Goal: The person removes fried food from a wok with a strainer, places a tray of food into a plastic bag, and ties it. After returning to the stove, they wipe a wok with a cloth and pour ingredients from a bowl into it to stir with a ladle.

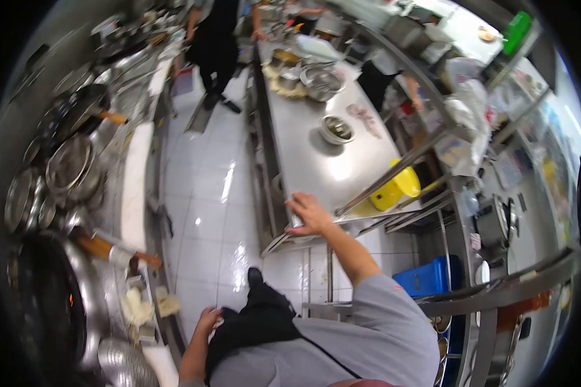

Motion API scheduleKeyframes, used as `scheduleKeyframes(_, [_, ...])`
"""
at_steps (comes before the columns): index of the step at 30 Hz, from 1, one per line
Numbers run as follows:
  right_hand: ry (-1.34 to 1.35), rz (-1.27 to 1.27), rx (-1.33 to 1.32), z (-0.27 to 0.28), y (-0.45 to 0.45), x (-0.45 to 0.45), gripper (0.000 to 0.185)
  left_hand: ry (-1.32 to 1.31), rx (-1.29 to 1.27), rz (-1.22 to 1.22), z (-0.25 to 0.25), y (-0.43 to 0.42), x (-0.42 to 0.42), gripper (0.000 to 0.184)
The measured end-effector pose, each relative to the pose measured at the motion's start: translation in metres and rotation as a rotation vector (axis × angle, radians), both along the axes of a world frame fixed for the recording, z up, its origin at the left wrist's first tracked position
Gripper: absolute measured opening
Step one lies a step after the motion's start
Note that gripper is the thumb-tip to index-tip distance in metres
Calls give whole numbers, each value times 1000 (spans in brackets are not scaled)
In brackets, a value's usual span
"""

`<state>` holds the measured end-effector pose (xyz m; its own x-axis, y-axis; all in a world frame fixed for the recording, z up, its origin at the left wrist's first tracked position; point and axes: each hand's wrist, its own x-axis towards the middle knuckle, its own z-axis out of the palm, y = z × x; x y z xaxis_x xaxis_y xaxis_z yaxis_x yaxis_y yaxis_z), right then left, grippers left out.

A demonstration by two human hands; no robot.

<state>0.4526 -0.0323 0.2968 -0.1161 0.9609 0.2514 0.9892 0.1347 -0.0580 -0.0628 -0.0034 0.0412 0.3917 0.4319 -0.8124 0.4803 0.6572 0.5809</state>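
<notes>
My right hand (308,214) rests on the near corner of a steel worktable (303,155), its fingers spread and holding nothing. Low at my side, beside the black apron (252,322), is my left hand (208,320). Its fingers look curled, and a small pale patch shows by them that I cannot make out. Further along the tabletop stands a white bowl (337,129) with dark green contents. Pale pinkish pieces (364,120) lie next to it. A yellow plastic container (397,187) is at the table's right edge, by a metal post.
A large wok (51,309) and stacked metal strainers (70,164) line the stove on the left. Shiny floor tiles (203,206) run between stove and table. One person (216,45) stands ahead in the aisle, another (377,77) beyond the table. A blue bin (426,277) sits at right.
</notes>
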Motion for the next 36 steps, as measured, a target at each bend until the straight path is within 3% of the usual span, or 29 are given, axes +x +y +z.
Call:
scheduleKeyframes(1, [-2,11,23,0,0,-1,84,-146,83,-383,-10,10,7,24])
scheduleKeyframes(3, [-14,13,37,1,4,-1,83,-137,253,-531,8,9,25,24])
scheduleKeyframes(5, [-36,-4,19,-4,4,-4,85,-2,293,-531,17,10,32,47])
scheduleKeyframes(9, [-72,-38,17,-2,1,-5,87,29,63,-542,14,16,14,57])
scheduleKeyframes(12, [-28,-45,15,4,1,-8,88,205,170,-607,4,6,-21,53])
scheduleKeyframes(15, [-10,-18,27,2,4,-9,89,392,83,-950,4,-1,-53,51])
scheduleKeyframes(18, [-64,-26,-11,6,3,-12,88,430,179,-987,-55,-12,-87,48])
scheduleKeyframes(24, [-74,-43,-15,0,3,-10,88,387,188,-824,-4,-1,-53,45])
scheduleKeyframes(26, [-75,-43,-17,2,3,-12,86,245,320,-793,28,8,-28,44])
scheduleKeyframes(28, [-82,-45,-20,3,1,-12,86,125,426,-816,-4,14,-5,42])
scheduleKeyframes(32, [-69,-48,-19,5,0,-13,85,-259,304,-614,6,24,43,42])
scheduleKeyframes(33, [-75,-52,-20,5,1,-13,85,-187,217,-590,38,26,55,45])
scheduleKeyframes(36, [-76,-58,-12,4,2,-12,85,-201,154,-722,39,27,68,49])
